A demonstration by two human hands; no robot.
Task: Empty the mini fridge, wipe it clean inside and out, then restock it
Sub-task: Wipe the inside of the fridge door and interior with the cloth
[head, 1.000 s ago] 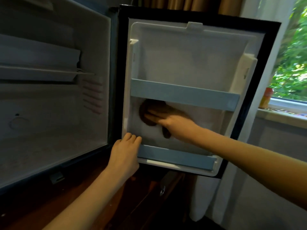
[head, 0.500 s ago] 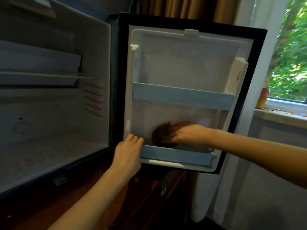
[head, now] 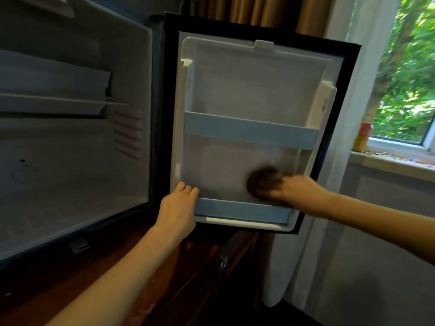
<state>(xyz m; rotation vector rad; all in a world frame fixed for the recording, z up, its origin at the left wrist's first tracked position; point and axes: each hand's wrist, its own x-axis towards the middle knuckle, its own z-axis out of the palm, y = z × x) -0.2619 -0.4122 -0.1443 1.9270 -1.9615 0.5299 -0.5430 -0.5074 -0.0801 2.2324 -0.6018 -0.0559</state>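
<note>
Wiped the inside of the open mini fridge door [head: 254, 90] with a dark brown cloth [head: 261, 182], clasped under the right grip [head: 299, 192] and pressed against the white liner; blurred at the fingers, so could not make out the exact hold. Worked just above the lower blue rail [head: 240, 209], with the upper blue rail [head: 249, 131] higher up, apart from the cloth. Steadied the door with the left grip [head: 177, 208], fingers hooked over the liner's bottom corner on the hinge side, touching the near end of the lower blue rail. Worked with the mini fridge cavity [head: 70, 184] open to the left of that grip, one shelf [head: 54, 104] set high inside. Stood over a dark wooden cabinet [head: 200, 267] below both grips. Had a white curtain [head: 329, 231] just right of the right grip and, farther right, a windowsill [head: 388, 158] bearing a red-and-yellow can [head: 363, 136], well apart from the cloth.
</note>
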